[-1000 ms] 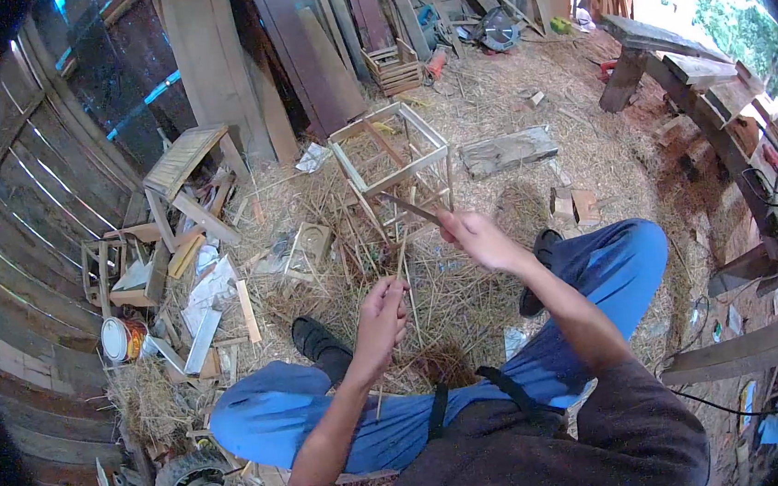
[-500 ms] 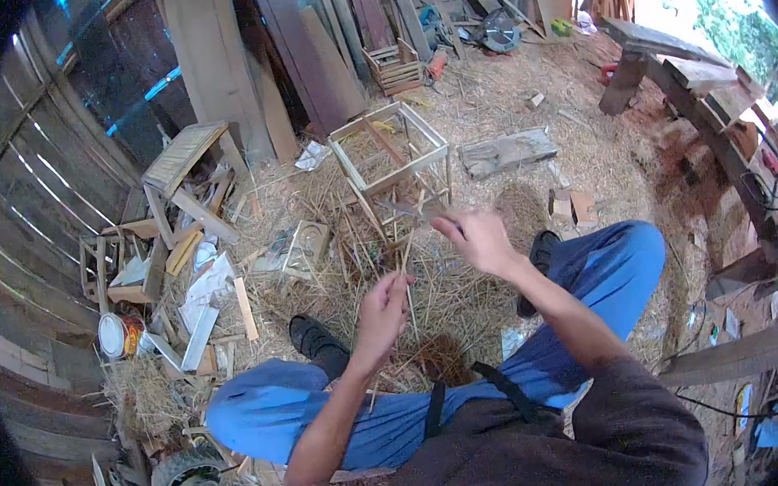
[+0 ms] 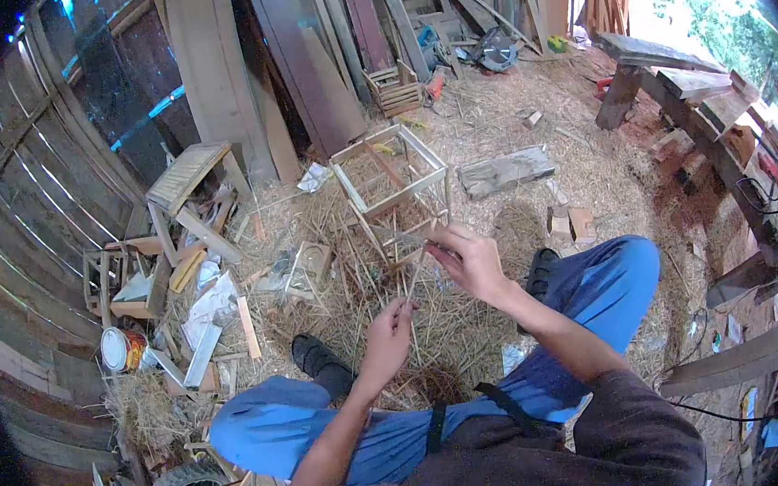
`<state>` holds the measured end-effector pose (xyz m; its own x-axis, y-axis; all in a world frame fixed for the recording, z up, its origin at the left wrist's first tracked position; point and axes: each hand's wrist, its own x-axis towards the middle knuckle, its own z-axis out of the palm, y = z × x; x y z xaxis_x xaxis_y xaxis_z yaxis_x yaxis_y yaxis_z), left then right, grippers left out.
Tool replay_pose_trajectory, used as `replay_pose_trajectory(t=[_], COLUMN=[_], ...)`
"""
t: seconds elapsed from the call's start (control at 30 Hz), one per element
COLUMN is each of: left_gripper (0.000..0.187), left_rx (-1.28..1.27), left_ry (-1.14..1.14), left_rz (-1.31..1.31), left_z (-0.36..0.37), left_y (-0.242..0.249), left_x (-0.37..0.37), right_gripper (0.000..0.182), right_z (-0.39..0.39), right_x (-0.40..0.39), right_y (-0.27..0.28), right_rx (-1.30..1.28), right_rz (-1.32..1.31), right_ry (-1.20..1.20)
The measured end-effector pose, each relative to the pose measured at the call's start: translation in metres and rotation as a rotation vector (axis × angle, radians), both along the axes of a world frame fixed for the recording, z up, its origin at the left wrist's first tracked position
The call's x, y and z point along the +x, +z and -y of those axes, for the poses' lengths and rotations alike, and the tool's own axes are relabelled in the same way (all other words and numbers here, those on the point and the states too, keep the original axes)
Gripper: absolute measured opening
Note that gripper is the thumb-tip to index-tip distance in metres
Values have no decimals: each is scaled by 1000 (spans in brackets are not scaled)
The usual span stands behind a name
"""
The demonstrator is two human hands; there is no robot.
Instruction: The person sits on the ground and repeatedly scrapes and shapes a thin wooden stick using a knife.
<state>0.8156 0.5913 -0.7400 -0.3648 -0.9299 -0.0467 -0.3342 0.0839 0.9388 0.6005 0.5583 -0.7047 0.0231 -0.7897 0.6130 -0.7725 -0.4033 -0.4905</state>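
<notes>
My left hand (image 3: pixel 388 340) is closed around a thin wooden stick (image 3: pixel 415 282) that slants up and away between my knees. Farther up the stick, my right hand (image 3: pixel 472 262) is closed on a knife (image 3: pixel 418 232); its blade is blurred and most of its handle is hidden in my fingers. Just beyond both hands stands a small open frame of light wooden strips (image 3: pixel 403 190), with a reddish-brown strip lying inside it. Straw and thin shavings (image 3: pixel 434 332) cover the ground below my hands.
On the left are a small wooden stool (image 3: pixel 189 173), scrap wood and a paint can (image 3: pixel 122 348). A weathered board (image 3: pixel 506 171) lies right of the frame. A slatted crate (image 3: pixel 393 88) and a circular saw (image 3: pixel 494 50) sit at the back. A rough bench (image 3: pixel 669 61) runs along the right.
My right hand has turned and come slightly down and left, closer to the stick. My left hand has dropped a little, still holding the stick.
</notes>
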Motion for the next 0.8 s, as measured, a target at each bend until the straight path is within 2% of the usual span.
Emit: replay_pose_trajectory(t=[0.07, 0.17, 0.27, 0.4, 0.47, 0.5, 0.57, 0.6, 0.63, 0.73, 0.77, 0.8], left_gripper=[28, 27, 28, 28, 28, 28, 28, 28, 25, 22, 21, 21], left_rx=[-220, -94, 79, -28, 24, 53, -150, -255, -61, 341, 407, 406], left_ry=[4, 39, 5, 21, 10, 2, 155, 237, 204, 120, 115, 108], left_rz=[-23, -28, -53, -124, -168, -184, -166, -161, -178, -460, -527, -555], left_z=[0, -2, 4, 7, 12, 13, 37, 43, 38, 26, 19, 20], left_y=[-7, 0, 1, -3, 3, 4, -33, -22, -10, 35, 52, 52], left_x=[-3, -7, -3, -6, -6, -4, 11, 10, 17, 17, 13, 10], right_gripper=[16, 15, 15, 16, 11, 14, 20, 22, 25, 27, 27, 28], right_z=[-3, 2, 11, 15, 12, 9, 5, 4, 1, -5, -7, -9], right_x=[1, 0, -6, -12, -16, -19, -28, -34, -40, -36, -31, -26], right_y=[3, 7, -3, -2, 2, 13, 27, 33, 37, 28, 24, 21], right_rx=[20, -22, 21, 319, 432, 557, 562, 565, 603, 551, 427, 386], right_rz=[49, 74, 274, 718, 946, 1140, 1193, 1211, 1158, 588, 352, 307], right_ry=[-14, -44, 36, 112, 159, 152, 238, 285, 305, 148, 103, 102])
